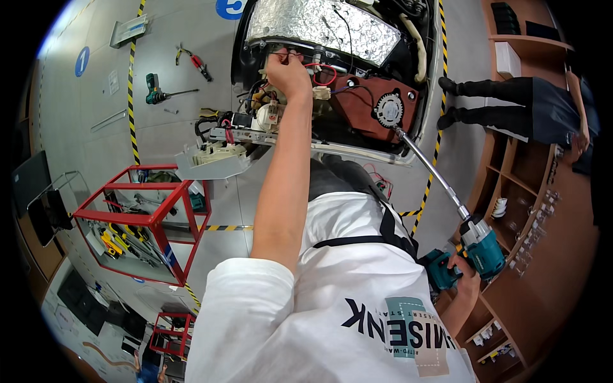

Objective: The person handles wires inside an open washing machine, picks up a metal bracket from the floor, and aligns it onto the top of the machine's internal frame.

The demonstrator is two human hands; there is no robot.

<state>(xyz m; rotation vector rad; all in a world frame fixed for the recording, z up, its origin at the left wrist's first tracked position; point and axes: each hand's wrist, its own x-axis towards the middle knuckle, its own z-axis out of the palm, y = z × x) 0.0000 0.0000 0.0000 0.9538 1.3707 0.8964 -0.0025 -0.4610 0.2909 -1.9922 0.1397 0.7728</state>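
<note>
My left hand point(288, 70) reaches into an open appliance point(412, 19), fingertips closed at thin wiring just below a foil-covered panel point(300, 22); what they hold is too small to make out. A red wire loop point(324, 83), bundled cables and white components point(268, 117) lie beside that hand. My right hand point(465, 281) is closed on the grip of a teal power drill point(482, 252). Its long steel extension point(428, 169) runs up to a round white ring point(388, 110) on a reddish-brown housing point(345, 102); whether the tip touches it I cannot tell.
Pliers point(196, 64), a second drill point(153, 89) and rods point(108, 119) lie on the floor point(99, 147) at left. A red tool cart point(153, 217) stands nearer. A person in dark trousers point(549, 108) stands right, by wooden shelving point(523, 163); another person point(150, 369) is at lower left.
</note>
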